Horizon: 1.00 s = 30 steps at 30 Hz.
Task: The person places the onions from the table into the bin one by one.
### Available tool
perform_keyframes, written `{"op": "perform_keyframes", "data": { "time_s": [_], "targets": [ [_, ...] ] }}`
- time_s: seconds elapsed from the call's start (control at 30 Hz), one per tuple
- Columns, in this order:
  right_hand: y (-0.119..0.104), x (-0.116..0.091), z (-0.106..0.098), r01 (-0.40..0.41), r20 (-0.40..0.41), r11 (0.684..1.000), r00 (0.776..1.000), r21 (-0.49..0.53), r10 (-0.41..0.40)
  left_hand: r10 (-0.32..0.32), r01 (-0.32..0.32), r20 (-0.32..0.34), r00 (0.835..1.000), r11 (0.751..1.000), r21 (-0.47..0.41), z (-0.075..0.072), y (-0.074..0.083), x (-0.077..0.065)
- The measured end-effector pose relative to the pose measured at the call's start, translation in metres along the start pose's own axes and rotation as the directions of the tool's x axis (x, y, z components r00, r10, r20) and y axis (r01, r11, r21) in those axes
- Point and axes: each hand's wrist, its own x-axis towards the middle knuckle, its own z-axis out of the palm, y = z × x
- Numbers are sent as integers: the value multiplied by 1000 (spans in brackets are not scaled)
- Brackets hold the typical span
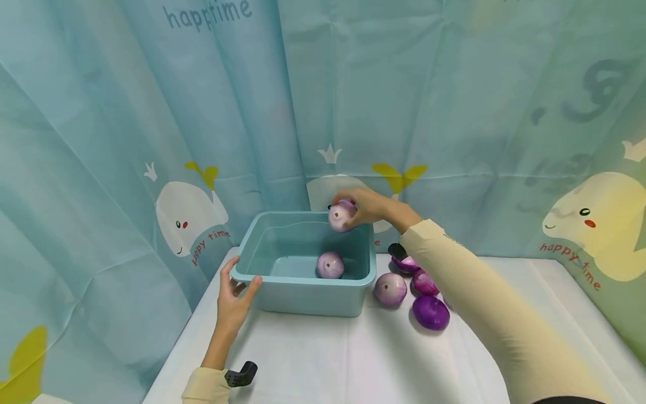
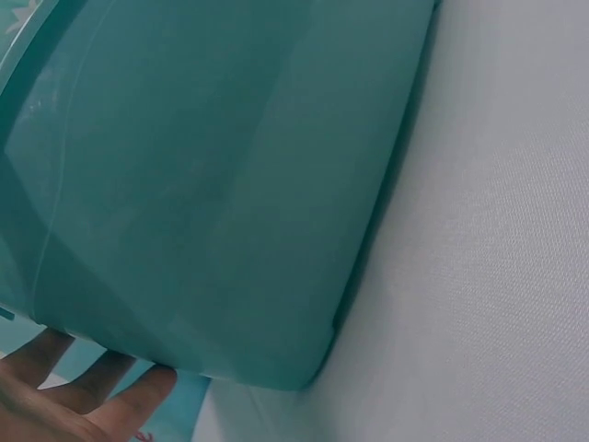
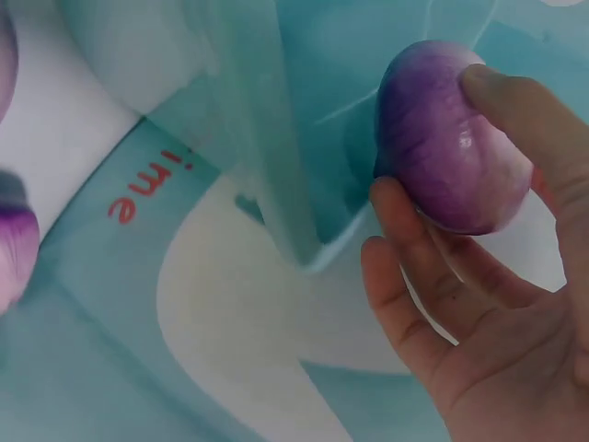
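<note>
My right hand holds a purple onion above the back right part of a blue-green plastic bin. In the right wrist view, the thumb and fingers pinch this onion beside the bin wall. Inside the bin, towards the front right, lies another onion. My left hand grips the bin's front left corner, thumb at the front rim and fingers at the left side. The left wrist view shows those fingers against the bin's side.
Several more onions lie on the white tabletop right of the bin, one of them deep purple. The right forearm partly covers this group. Behind the table hangs a blue-green curtain with whale prints.
</note>
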Motion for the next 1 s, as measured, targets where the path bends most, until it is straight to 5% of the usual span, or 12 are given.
{"op": "perform_keyframes", "data": {
  "time_s": [0.5,1.0],
  "targets": [
    [1,10,20,-67,3,996,998,-54,67,3,-3,0,1000,1000,-7,0,0,0],
    [-4,5,14,-55,19,998,998,-23,55,9,-9,-7,1000,1000,10,0,0,-1]
  ]
}}
